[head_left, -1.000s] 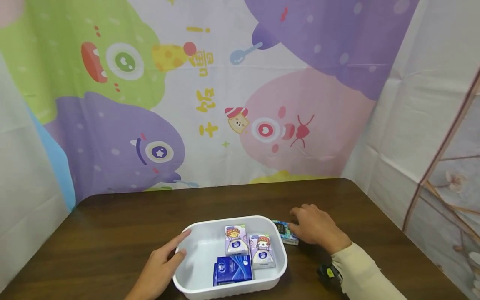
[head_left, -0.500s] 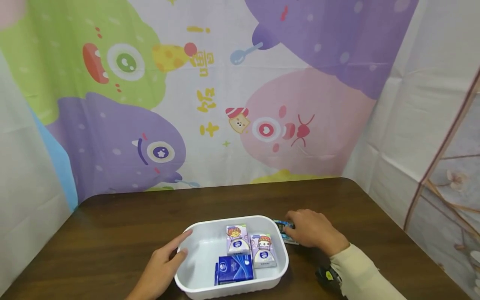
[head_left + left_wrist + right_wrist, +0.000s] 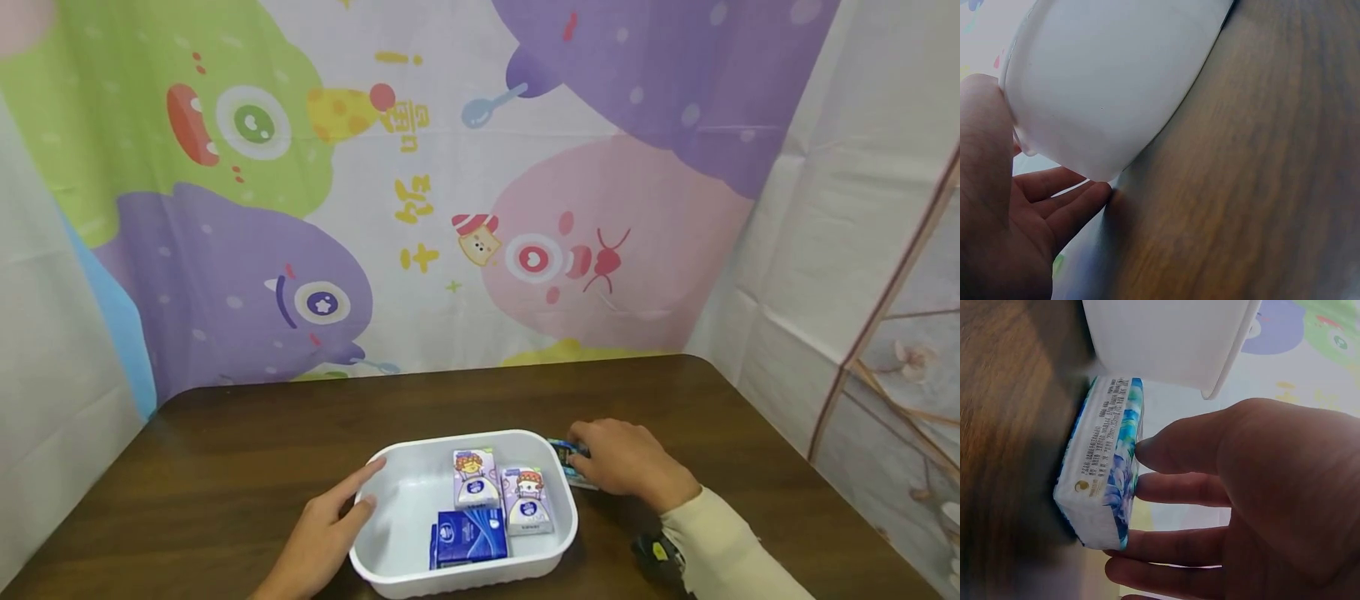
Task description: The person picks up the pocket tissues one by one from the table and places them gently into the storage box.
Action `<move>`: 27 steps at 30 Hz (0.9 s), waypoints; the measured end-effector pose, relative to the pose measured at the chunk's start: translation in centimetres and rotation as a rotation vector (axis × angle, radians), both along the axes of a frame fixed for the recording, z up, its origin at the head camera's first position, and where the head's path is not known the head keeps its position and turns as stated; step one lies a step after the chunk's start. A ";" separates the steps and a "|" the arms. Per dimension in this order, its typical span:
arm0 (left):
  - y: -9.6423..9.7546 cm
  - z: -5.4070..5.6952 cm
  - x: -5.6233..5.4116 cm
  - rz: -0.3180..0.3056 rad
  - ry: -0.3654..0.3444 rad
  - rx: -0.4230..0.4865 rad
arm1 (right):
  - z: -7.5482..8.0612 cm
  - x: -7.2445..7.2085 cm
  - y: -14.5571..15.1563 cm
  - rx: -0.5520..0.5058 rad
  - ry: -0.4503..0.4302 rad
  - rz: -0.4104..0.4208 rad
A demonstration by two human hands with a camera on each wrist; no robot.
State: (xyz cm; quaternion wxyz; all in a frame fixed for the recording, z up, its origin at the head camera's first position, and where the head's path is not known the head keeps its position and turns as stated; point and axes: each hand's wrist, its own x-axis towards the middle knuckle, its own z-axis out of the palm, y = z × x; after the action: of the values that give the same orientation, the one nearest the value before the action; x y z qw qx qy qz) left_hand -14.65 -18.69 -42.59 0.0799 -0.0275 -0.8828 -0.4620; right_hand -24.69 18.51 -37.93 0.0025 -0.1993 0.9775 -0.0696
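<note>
A white plastic tub (image 3: 405, 575) holds two lilac-and-white tissue packs (image 3: 476, 477) with cartoon figures, plus dark blue tissue packs (image 3: 472, 536). My left hand (image 3: 322, 529) grips the tub's left end, thumb over the rim; in the left wrist view its fingers (image 3: 1075, 209) reach the outer wall's lower corner. Just right of the tub, a blue-green floral tissue pack (image 3: 1107, 456) lies on the table. My right hand (image 3: 630, 462) is over it, thumb and fingertips touching its patterned face, with other fingers (image 3: 1172, 547) extended past its end. The right hand partly covers this pack in the head view.
The brown wooden table (image 3: 225, 467) reaches back to a cartoon-printed cloth (image 3: 420, 317). Pale fabric walls (image 3: 810, 275) stand on both sides. A dark device (image 3: 656, 554) sits at the right wrist by the cream sleeve (image 3: 738, 550).
My right hand has moved slightly left and down onto the floral tissue pack, covering more of it. The left hand stays at the tub's end.
</note>
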 end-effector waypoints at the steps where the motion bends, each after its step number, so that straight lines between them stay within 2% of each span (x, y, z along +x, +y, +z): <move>1: 0.0 0.0 0.0 0.001 0.003 -0.004 | 0.1 0.0 0.0 0.004 -0.004 0.000; 12: 0.0 -0.3 0.0 -0.004 0.008 -0.010 | 0.7 0.7 -0.2 0.022 -0.090 0.005; 27: -0.1 0.0 0.0 -0.008 -0.013 -0.002 | 1.1 1.4 -0.1 0.078 -0.076 0.018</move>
State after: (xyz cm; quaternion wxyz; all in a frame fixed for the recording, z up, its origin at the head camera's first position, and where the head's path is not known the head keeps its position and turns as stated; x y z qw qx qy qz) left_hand -14.61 -18.76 -42.63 0.0721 -0.0280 -0.8838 -0.4615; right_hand -23.33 18.42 -36.79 0.0480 -0.2050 0.9768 -0.0389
